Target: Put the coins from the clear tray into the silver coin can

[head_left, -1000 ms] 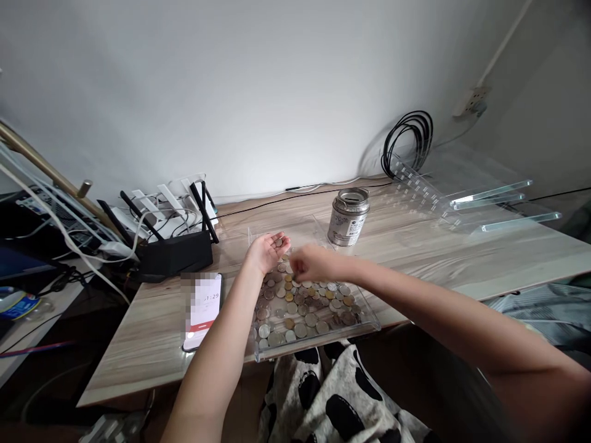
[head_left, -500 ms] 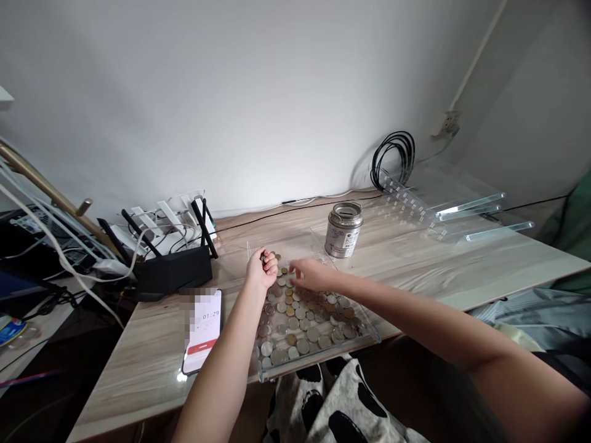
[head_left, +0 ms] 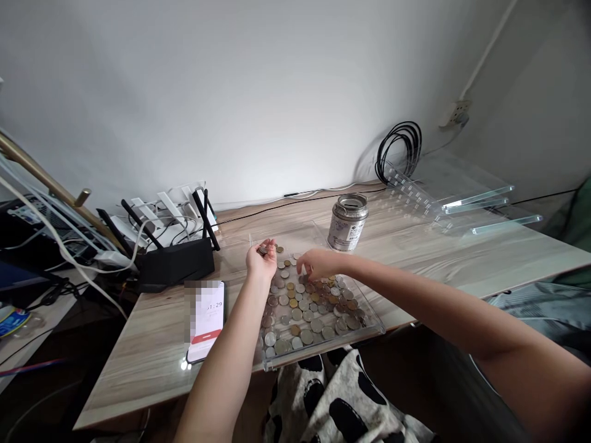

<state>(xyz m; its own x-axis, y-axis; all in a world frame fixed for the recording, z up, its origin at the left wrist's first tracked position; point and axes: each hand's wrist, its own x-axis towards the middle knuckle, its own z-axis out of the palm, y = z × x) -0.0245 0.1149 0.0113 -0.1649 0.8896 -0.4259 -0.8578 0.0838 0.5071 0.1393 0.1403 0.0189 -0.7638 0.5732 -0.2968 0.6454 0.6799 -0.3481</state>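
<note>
Head: left hand (head_left: 261, 262) curled around coins (head_left: 263, 250)

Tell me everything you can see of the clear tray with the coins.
The clear tray is a shallow, see-through rectangle with low walls, acrylic by its look. It lies flat on the wooden table, reaching its front edge, with the phone at its left and the metal tin behind it. Silver, gold and copper-coloured coins cover most of its floor. The left hand, curled around a few coins, is over its far left corner; the right hand has its fingers down on coins farther in.
</note>
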